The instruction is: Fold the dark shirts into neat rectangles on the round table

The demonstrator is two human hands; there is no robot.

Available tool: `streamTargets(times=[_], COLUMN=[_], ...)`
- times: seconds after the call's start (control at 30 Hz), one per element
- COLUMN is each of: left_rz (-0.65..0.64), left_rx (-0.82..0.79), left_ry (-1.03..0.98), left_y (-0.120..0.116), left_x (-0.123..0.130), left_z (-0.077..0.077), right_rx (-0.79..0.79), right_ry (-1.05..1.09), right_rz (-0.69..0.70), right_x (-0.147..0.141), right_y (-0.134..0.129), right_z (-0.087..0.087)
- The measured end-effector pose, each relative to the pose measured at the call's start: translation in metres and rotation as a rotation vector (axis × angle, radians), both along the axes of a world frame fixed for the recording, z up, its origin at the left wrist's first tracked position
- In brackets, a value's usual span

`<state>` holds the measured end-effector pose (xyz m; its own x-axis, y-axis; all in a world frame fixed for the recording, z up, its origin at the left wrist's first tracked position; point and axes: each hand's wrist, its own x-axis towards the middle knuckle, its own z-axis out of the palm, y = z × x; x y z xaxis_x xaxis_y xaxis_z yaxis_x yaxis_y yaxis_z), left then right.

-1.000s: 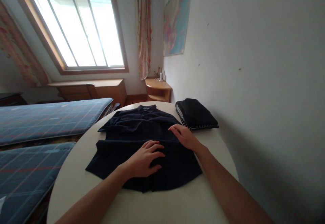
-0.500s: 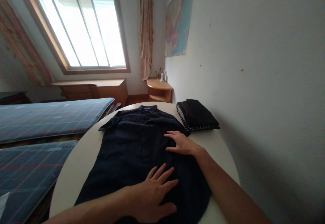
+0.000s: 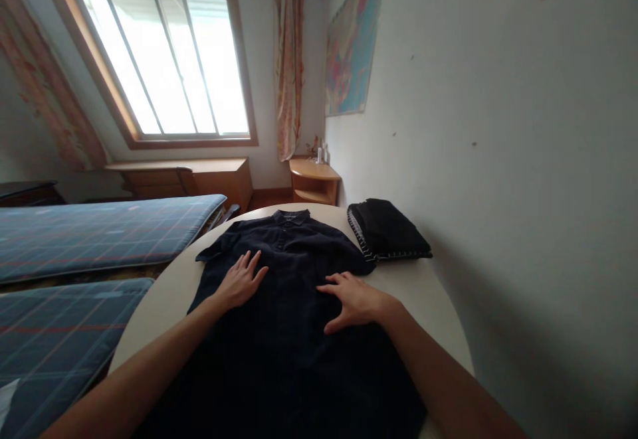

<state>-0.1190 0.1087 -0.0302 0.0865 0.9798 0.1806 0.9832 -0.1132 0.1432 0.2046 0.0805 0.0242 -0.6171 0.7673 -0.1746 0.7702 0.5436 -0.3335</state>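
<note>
"One left hand [image 3: 242, 281] and one right hand [image 3: 355, 301] are over the dark shirt [image 3: 289, 299]. Where does it lie?"

"Flat on the round, pale counter [image 3: 172, 293], below the fingers [image 3: 253, 261]. Its long way runs from the collar [image 3: 294, 216], near the far edge, back toward the person."

"Which hand is nearer the collar?"

"The left. The collar is ahead of its fingers and a bit to the right. The right hand is a little closer to the person, on the other side of the shirt."

"Do the fingers hold anything?"

"No cloth looks pinched. The left ones are a bit spread. The right thumb is wide apart from its fingers. I can't tell how hard they press."

"And the black folded pile [image 3: 391, 230]?"

"Just beside the shirt, past the right hand."
</note>
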Motion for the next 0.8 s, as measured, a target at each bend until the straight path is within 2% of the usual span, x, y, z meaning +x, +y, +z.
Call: streamTargets(times=[0.2, 0.27, 0.37, 0.43, 0.6, 0.8], left_rz=[0.195, 0.154, -0.025, -0.060, 0.073, 0.214], left_rx=[-0.063, 0.003, 0.113, 0.064, -0.129, -0.153], left_ry=[0.072, 0.096, 0.073, 0.027, 0.005, 0.081], left_y=[-0.009, -0.001, 0.021, 0.039, 0.075, 0.096], left_x=[-0.004, -0.003, -0.002, -0.002, -0.011, -0.051], left_z=[0.028, 0.031, 0.022, 0.012, -0.009, -0.008], right_rx=[0.017, 0.057, 0.174, 0.216, 0.129, 0.269], right_ry=[-0.061, -0.109, -0.182, -0.205, -0.195, 0.001], right_rz=[-0.034, -0.084, -0.195, -0.259, -0.281, -0.213], right_x=[-0.016, -0.019, -0.022, -0.024, -0.028, -0.026], right_y=[-0.020, -0.017, -0.003, 0.009, 0.040, 0.072], right_z=[0.023, 0.029, 0.031, 0.026, 0.007, -0.025])
